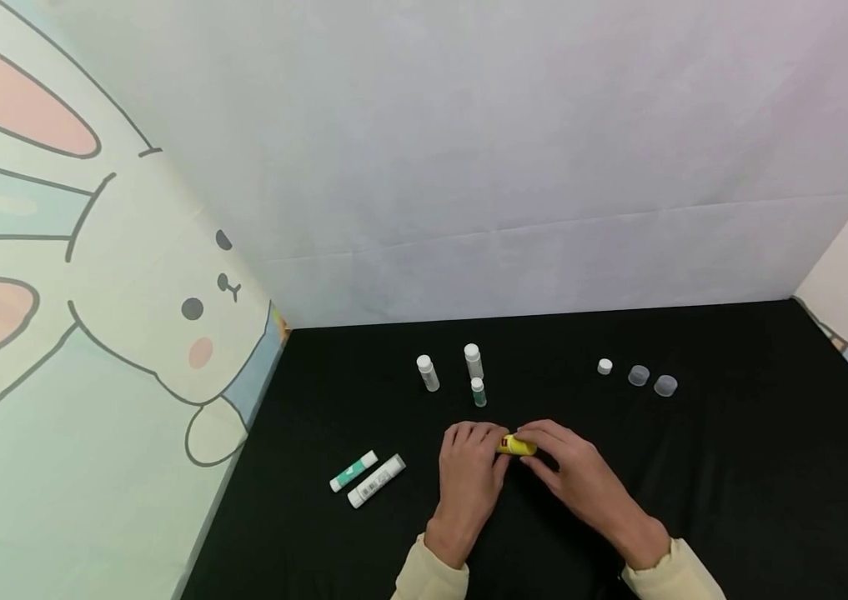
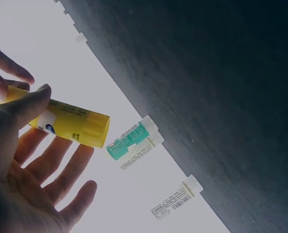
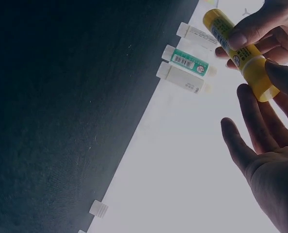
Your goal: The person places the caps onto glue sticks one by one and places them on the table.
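Both hands are at a yellow glue stick (image 1: pixel 518 447) near the table's front middle. My left hand (image 1: pixel 467 479) grips its body between thumb and fingers; in the left wrist view the dark print on the glue stick (image 2: pixel 73 124) shows beside the thumb. At the opposite end, my right hand (image 1: pixel 584 483) pinches the tube with thumb and fingertips. Seen from the right wrist, the glue stick (image 3: pixel 220 28) slants downward, its pale end (image 3: pixel 267 93) between the right thumb and fingers. Its lower fingers are spread apart from the tube.
Behind the hands stand two white glue sticks (image 1: pixel 428 375) and a small green one (image 1: pixel 479 395). To the left lie a green-and-white stick (image 1: pixel 353 471) and a larger white one (image 1: pixel 377 481). A white cap (image 1: pixel 604 367) and two translucent caps (image 1: pixel 639 376) sit at the back right.
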`<state>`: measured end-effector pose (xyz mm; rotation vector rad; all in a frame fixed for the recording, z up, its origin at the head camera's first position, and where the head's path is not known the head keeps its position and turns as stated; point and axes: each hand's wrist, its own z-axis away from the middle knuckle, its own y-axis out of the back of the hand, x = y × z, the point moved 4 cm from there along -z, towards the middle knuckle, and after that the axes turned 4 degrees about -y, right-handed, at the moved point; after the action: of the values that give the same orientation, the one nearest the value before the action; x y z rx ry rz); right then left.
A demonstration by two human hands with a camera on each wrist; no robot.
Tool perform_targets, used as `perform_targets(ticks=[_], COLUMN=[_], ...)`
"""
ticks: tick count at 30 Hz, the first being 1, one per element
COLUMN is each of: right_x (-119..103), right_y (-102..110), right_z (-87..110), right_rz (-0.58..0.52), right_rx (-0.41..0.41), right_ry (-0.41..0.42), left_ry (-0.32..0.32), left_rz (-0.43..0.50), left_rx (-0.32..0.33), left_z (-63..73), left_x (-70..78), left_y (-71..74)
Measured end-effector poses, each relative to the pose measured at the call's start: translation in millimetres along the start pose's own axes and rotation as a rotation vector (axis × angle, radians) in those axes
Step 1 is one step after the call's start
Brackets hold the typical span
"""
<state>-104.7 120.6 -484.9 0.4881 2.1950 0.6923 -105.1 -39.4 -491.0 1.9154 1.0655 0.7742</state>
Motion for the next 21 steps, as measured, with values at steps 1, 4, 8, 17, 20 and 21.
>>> perform_targets(ticks=[1, 4, 8, 17, 20, 21], right_x=[0.1, 0.4, 0.5, -0.7, -1.4, -1.6], right_y=[-0.1, -0.6, -0.7, 0.4, 1.1, 1.4], right_z=[0.2, 0.5, 0.8, 2.3, 2.5, 2.2], right_rz=[-0.002, -0.006, -0.006, -0.009, -0.015, -0.016], right_rx=[-0.001, -0.003, -0.001, 0.027, 0.036, 0.037], right_ry=[0.000, 0.001, 0.006, 0.033, 0.037, 0.037], left_ry=[-0.001, -0.006, -0.024, -0.059, -0.077, -0.082], left_rz=[0.012, 0.037, 0.043, 0.044, 0.034, 0.031], left_rx=[-0.003, -0.009, -0.007, -0.026, -0.016, -0.012], left_z=[0.1, 0.5, 0.6, -0.2, -0.8, -1.0], left_x=[-0.3, -1.0, -1.0, 0.8, 1.7, 2.0], left_y=[0.3, 1.0, 2.1, 4.5, 5.2, 5.3])
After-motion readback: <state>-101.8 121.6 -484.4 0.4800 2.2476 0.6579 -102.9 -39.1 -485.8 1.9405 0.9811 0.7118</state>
